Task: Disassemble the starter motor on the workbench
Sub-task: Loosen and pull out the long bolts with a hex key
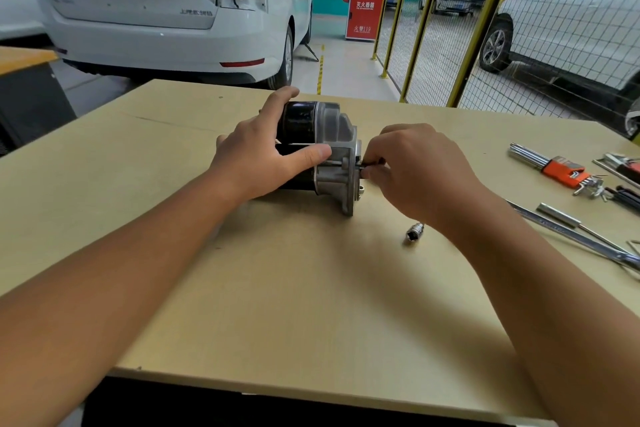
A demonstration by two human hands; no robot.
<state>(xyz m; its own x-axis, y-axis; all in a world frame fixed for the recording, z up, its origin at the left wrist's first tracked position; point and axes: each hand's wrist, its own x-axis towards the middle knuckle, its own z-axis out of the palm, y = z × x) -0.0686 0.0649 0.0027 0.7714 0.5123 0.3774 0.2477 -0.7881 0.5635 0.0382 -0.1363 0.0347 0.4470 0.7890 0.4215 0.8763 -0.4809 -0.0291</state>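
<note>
Starter [322, 152] lies on its side mid-bench [277, 288], black body toward the person's left, grey alloy nose housing to the right. Left hand [263, 156] wraps over the black body, fingers across the top, thumb along the near side up to the housing seam. Right hand [415, 170] sits at the housing flange, fingers curled, pinching a thin dark tool [372, 165] whose tip meets the flange; can't tell what kind. Small chrome socket [414, 231] lies loose on the bench just right of the starter, near side, under the right wrist. Well right of the starter: hex key set [554, 168] in an orange holder, and a long steel bar [571, 236] nearer the edge.
</note>
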